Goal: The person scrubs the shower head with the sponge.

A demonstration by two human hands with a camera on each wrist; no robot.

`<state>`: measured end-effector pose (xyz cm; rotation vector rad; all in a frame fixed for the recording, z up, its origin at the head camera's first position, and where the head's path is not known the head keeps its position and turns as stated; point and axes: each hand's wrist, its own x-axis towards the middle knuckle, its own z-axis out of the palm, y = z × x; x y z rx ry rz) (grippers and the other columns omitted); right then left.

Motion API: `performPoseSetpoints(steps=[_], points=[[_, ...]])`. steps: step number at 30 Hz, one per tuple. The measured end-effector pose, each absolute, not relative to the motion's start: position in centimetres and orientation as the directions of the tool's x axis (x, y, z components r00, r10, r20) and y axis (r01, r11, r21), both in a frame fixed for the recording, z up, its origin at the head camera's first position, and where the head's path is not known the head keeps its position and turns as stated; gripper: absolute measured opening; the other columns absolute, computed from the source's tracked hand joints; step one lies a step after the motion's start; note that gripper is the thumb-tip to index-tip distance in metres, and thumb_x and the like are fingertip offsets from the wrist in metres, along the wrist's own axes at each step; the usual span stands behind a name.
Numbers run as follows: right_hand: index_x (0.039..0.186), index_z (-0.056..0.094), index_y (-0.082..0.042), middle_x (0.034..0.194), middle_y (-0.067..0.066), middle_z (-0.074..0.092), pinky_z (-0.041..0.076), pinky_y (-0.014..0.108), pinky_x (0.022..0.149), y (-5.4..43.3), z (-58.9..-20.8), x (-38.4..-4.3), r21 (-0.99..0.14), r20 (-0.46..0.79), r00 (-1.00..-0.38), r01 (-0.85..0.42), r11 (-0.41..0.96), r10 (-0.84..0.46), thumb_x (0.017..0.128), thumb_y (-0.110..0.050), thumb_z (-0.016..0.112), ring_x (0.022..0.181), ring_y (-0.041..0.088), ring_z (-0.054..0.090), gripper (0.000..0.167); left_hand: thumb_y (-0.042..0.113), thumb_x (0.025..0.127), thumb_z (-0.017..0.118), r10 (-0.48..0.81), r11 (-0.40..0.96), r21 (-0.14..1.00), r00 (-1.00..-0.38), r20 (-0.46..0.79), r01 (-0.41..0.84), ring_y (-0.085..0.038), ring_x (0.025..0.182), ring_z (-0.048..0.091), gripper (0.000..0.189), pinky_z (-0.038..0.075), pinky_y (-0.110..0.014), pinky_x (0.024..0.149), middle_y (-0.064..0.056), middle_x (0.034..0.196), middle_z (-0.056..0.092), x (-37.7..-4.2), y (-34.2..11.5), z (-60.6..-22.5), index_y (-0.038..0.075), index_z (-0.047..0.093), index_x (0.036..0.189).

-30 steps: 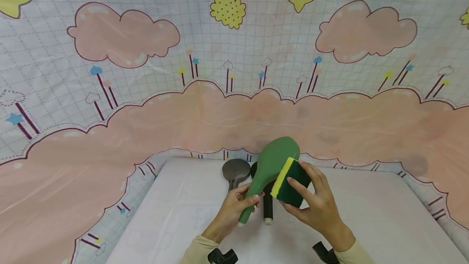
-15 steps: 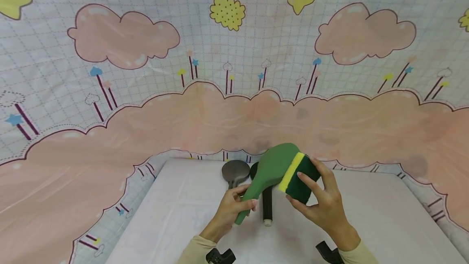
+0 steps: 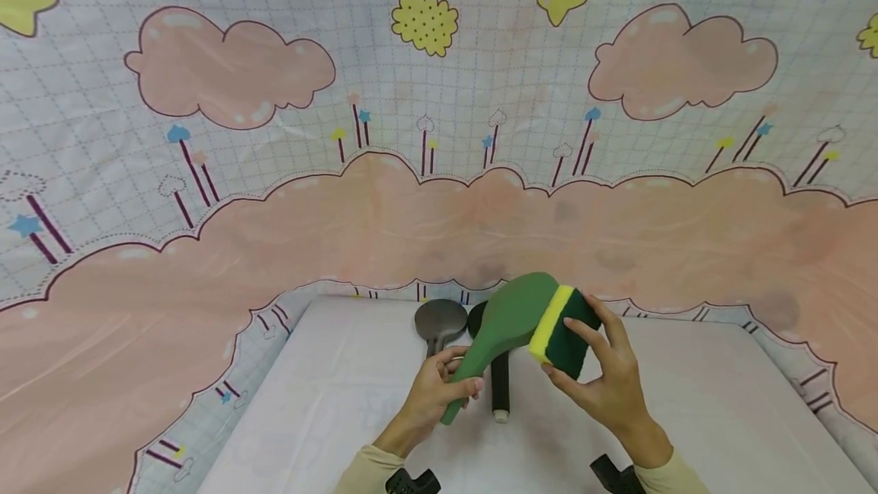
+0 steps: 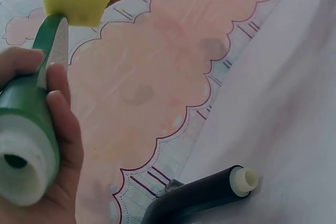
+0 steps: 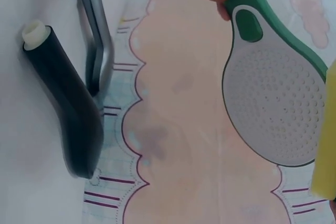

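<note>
My left hand [image 3: 428, 395] grips the handle of a green shower head [image 3: 516, 315], which is raised off the table and tilted to the right. Its pale, dotted spray face [image 5: 273, 98] shows in the right wrist view, turned away from the head camera. A yellow and dark-green scrub sponge [image 3: 568, 335] is pinched between the thumb and fingers of my right hand [image 3: 616, 383]. The sponge's yellow side [image 4: 79, 3] lies against the shower head's outer edge. In the left wrist view, the handle's open white end [image 4: 23, 156] faces the camera.
Behind the raised shower head, a grey shower head [image 3: 441, 320] lies on the white table [image 3: 309, 402]. Beside it lies a black shower head [image 5: 79, 108] with a pale threaded end. A cloud-patterned cloth [image 3: 384, 227] hangs behind the table.
The sponge has shifted right along the green shower head's edge, with my right hand. The shower head has dipped slightly and tilted further to the right. Both grips stay the same.
</note>
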<state>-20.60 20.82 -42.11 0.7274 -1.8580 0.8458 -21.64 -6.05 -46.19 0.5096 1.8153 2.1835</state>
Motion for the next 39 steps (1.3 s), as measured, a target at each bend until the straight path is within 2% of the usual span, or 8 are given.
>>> performPoseSetpoints(steps=[4, 8, 14, 20, 24, 31, 36, 39], points=[[0.118, 0.065, -0.002, 0.141, 0.031, 0.046, 0.034, 0.013, 0.109, 20.5, -42.1, -20.4, -0.245, 0.915, -0.383, -0.779, 0.577, -0.129, 0.084, -0.059, 0.068, 0.138, 0.018, 0.042, 0.066, 0.010, 0.089, 0.070, 0.471, -0.158, 0.987, -0.875, 0.109, 0.038, -0.010, 0.081, 0.067, 0.053, 0.052, -0.020, 0.063, -0.007, 0.103, 0.069, -21.8, -6.3, -46.3, -0.003, 0.050, 0.137], [0.115, 0.066, -0.001, 0.138, 0.034, 0.046, 0.034, 0.014, 0.110, 20.3, -42.2, -20.5, -0.212, 0.928, -0.347, -0.791, 0.573, -0.136, 0.084, -0.059, 0.068, 0.137, 0.018, 0.043, 0.065, 0.015, 0.092, 0.068, 0.513, -0.114, 0.993, -0.853, 0.096, 0.043, -0.011, 0.090, 0.066, 0.053, 0.053, -0.022, 0.068, -0.015, 0.115, 0.068, -21.9, -6.4, -46.2, 0.001, 0.049, 0.140], [0.112, 0.067, -0.001, 0.132, 0.036, 0.049, 0.035, 0.018, 0.112, 20.0, -41.9, -21.1, -0.118, 0.953, -0.256, -0.804, 0.583, -0.160, 0.084, -0.058, 0.068, 0.133, 0.026, 0.046, 0.064, 0.013, 0.091, 0.069, 0.441, -0.078, 0.994, -0.892, 0.101, 0.074, -0.010, 0.080, 0.061, 0.055, 0.053, -0.023, 0.074, -0.012, 0.107, 0.064, -22.2, -6.4, -46.1, -0.005, 0.049, 0.139], [0.109, 0.067, 0.000, 0.128, 0.038, 0.051, 0.036, 0.019, 0.112, 20.1, -41.6, -20.8, -0.060, 0.963, -0.199, -0.816, 0.575, -0.182, 0.085, -0.058, 0.068, 0.132, 0.028, 0.047, 0.062, 0.007, 0.088, 0.071, 0.391, -0.070, 0.993, -0.913, 0.117, 0.097, -0.010, 0.092, 0.060, 0.055, 0.052, -0.022, 0.079, -0.013, 0.113, 0.063, -22.1, -6.4, -46.0, -0.008, 0.050, 0.136], [0.109, 0.067, 0.001, 0.131, 0.036, 0.050, 0.035, 0.019, 0.112, 20.2, -41.6, -20.6, -0.093, 0.961, -0.223, -0.815, 0.572, -0.163, 0.085, -0.057, 0.068, 0.133, 0.025, 0.046, 0.063, 0.006, 0.087, 0.072, 0.380, -0.082, 0.990, -0.915, 0.134, 0.110, -0.010, 0.094, 0.061, 0.054, 0.053, -0.022, 0.081, -0.013, 0.113, 0.063, -22.0, -6.4, -46.0, -0.008, 0.051, 0.135], [0.113, 0.064, 0.004, 0.136, 0.036, 0.047, 0.036, 0.015, 0.109, 20.9, -41.4, -20.4, -0.217, 0.937, -0.329, -0.812, 0.541, -0.117, 0.083, -0.059, 0.069, 0.137, 0.018, 0.043, 0.069, 0.008, 0.087, 0.071, 0.390, -0.104, 0.989, -0.910, 0.141, 0.108, -0.010, 0.095, 0.062, 0.054, 0.053, -0.024, 0.082, -0.003, 0.110, 0.062, -21.7, -6.8, -45.9, -0.005, 0.050, 0.136], [0.116, 0.063, 0.004, 0.137, 0.037, 0.046, 0.038, 0.011, 0.104, 21.2, -41.3, -20.3, -0.262, 0.924, -0.368, -0.804, 0.534, -0.100, 0.083, -0.060, 0.068, 0.136, 0.016, 0.044, 0.072, 0.008, 0.087, 0.071, 0.398, -0.097, 0.989, -0.907, 0.142, 0.112, -0.011, 0.097, 0.061, 0.054, 0.053, -0.025, 0.082, -0.004, 0.113, 0.062, -21.5, -7.1, -45.9, -0.005, 0.051, 0.136], [0.118, 0.062, 0.006, 0.138, 0.036, 0.045, 0.039, 0.010, 0.103, 21.5, -41.4, -20.2, -0.314, 0.911, -0.403, -0.815, 0.487, -0.088, 0.082, -0.052, 0.074, 0.136, 0.016, 0.044, 0.068, 0.007, 0.087, 0.071, 0.404, -0.097, 0.988, -0.902, 0.150, 0.120, -0.010, 0.097, 0.062, 0.053, 0.053, -0.024, 0.083, -0.005, 0.113, 0.063, -21.5, -7.3, -46.2, -0.006, 0.052, 0.135]])
